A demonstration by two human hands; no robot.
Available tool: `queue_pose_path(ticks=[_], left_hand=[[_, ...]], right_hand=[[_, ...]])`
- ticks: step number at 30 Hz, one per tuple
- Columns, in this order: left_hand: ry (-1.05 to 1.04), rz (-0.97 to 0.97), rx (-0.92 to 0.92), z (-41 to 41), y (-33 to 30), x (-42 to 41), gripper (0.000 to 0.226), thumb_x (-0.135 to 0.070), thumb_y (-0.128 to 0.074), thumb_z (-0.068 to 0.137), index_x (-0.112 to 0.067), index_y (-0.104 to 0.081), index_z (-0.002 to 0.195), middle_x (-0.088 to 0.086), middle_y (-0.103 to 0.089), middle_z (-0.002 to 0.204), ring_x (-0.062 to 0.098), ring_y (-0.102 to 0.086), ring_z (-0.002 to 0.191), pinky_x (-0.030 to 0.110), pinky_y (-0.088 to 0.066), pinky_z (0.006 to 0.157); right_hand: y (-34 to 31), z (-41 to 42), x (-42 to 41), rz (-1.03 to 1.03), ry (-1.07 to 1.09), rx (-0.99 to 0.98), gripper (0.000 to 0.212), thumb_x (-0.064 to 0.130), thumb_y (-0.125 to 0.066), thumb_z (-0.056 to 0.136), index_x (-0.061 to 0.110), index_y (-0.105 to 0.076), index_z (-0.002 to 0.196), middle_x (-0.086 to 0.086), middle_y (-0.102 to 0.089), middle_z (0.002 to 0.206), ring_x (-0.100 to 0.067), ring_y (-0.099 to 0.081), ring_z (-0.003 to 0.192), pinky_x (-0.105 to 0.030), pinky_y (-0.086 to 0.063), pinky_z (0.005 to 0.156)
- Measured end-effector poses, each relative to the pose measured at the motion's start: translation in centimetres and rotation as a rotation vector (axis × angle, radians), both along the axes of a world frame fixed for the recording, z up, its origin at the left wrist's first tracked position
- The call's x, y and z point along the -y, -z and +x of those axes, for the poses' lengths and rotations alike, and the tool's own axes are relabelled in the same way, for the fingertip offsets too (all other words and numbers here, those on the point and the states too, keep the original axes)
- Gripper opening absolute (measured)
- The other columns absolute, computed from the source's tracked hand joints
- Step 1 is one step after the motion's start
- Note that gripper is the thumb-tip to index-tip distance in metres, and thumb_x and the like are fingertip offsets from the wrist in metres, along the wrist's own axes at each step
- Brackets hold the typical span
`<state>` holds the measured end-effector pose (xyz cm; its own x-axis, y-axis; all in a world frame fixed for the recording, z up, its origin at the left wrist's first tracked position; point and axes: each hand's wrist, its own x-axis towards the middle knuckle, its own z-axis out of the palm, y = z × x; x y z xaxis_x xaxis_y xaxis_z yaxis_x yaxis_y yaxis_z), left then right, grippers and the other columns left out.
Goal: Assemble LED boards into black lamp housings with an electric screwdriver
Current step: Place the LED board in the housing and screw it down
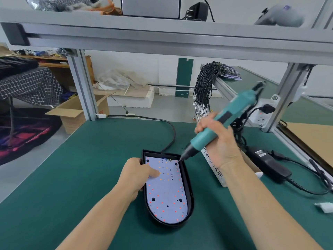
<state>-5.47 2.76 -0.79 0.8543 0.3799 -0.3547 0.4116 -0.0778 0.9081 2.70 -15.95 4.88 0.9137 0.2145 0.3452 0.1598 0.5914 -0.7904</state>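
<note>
Fingers [207, 126] of the right hand [219, 141] wrap the screwdriver [221, 121]; left hand [137, 175] fingers press the LED board [165, 192].

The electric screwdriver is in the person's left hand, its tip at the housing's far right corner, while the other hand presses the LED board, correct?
Not quite: the head view shows the electric screwdriver in the right hand; the left hand presses the LED board.

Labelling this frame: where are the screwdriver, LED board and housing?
screwdriver [207, 137]: head view, teal body below the grip.
LED board [166, 197]: head view, white face.
housing [188, 188]: head view, right black wall.
</note>
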Motion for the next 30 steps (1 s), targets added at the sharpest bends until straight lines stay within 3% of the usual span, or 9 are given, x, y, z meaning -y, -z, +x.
queue_pose_path(ticks=[2,5,8,10,12,14,18,26,30], left_hand=[[-0.021,-0.012,0.008,0.0,0.0,0.0,0.025,0.004,-0.071,0.071,0.009,-0.064,0.094,0.025,-0.071,0.095,0.033,-0.063,0.073,0.04,-0.047,0.069],[-0.082,-0.023,0.016,-0.2,0.0,0.1,0.024,0.002,-0.072,0.072,0.004,-0.065,0.094,0.02,-0.073,0.093,0.041,-0.068,0.088,0.051,-0.054,0.08],[-0.065,-0.005,0.024,0.1,-0.2,0.2,0.046,-0.01,-0.077,0.074,-0.007,-0.055,0.114,0.01,-0.07,0.101,0.033,-0.068,0.092,0.041,-0.052,0.077],[-0.019,0.232,0.016,0.2,-0.9,0.4,0.073,-0.03,-0.078,0.075,-0.014,-0.039,0.135,0.005,-0.058,0.121,0.028,-0.059,0.108,0.038,-0.046,0.085],[-0.039,0.729,0.073,0.5,-1.8,0.7,0.083,-0.044,-0.073,0.077,-0.017,-0.031,0.142,0.004,-0.041,0.136,0.026,-0.042,0.123,0.038,-0.035,0.096],[-0.004,1.034,0.29,1.2,-3.1,2.2,0.061,-0.043,-0.066,0.081,-0.023,-0.044,0.134,0.0,-0.045,0.13,0.025,-0.039,0.122,0.036,-0.03,0.095],[0.452,1.065,0.475,4.2,-4.8,8.3,0.019,-0.034,-0.056,0.09,-0.03,-0.066,0.105,-0.008,-0.064,0.108,0.02,-0.048,0.109,0.032,-0.032,0.091],[0.772,1.253,0.286,8.1,-3.0,16.1,0.016,-0.035,-0.06,0.089,-0.028,-0.074,0.094,-0.005,-0.069,0.095,0.019,-0.051,0.098,0.037,-0.026,0.093],[0.934,1.289,0.208,8.7,-2.9,18.1,0.02,-0.013,-0.052,0.084,-0.021,-0.057,0.067,-0.006,-0.056,0.071,0.02,-0.047,0.078,0.04,-0.023,0.089]], right_hand=[[-1.0,0.3,0.9,0.127,0.037,-0.051,0.034,0.019,-0.082,0.067,0.015,-0.049,0.075,0.0,-0.048,0.069,-0.014,-0.047,0.062,-0.029,-0.045,0.069],[-1.9,0.5,2.6,0.172,0.129,-0.106,0.025,0.028,-0.073,0.074,0.016,-0.052,0.076,0.002,-0.049,0.069,-0.012,-0.048,0.062,-0.028,-0.048,0.07],[-2.1,0.7,4.0,0.184,0.267,-0.129,0.025,0.024,-0.073,0.073,0.016,-0.05,0.079,0.002,-0.051,0.067,-0.012,-0.05,0.06,-0.027,-0.051,0.066],[-2.3,0.9,5.0,0.222,0.355,-0.133,0.028,0.022,-0.076,0.074,0.016,-0.05,0.084,0.004,-0.054,0.065,-0.011,-0.053,0.058,-0.027,-0.052,0.065],[-2.5,1.1,5.9,0.258,0.425,-0.109,0.026,0.019,-0.076,0.079,0.017,-0.051,0.087,0.004,-0.055,0.066,-0.01,-0.054,0.057,-0.027,-0.053,0.066],[-2.6,1.3,6.4,0.279,0.486,-0.079,0.03,0.017,-0.076,0.082,0.014,-0.05,0.098,0.003,-0.055,0.071,-0.011,-0.054,0.056,-0.026,-0.052,0.067],[-2.8,1.3,6.7,0.283,0.572,-0.068,0.044,0.019,-0.079,0.079,0.012,-0.047,0.108,0.001,-0.054,0.078,-0.01,-0.055,0.056,-0.025,-0.051,0.069],[-3.0,0.6,8.0,0.275,0.672,-0.085,0.033,0.019,-0.078,0.081,0.014,-0.051,0.098,0.003,-0.057,0.072,-0.011,-0.053,0.057,-0.027,-0.052,0.071],[-3.1,0.5,8.7,0.271,0.679,-0.082,0.031,0.018,-0.078,0.081,0.013,-0.052,0.097,0.003,-0.057,0.071,-0.011,-0.054,0.057,-0.026,-0.052,0.068]])
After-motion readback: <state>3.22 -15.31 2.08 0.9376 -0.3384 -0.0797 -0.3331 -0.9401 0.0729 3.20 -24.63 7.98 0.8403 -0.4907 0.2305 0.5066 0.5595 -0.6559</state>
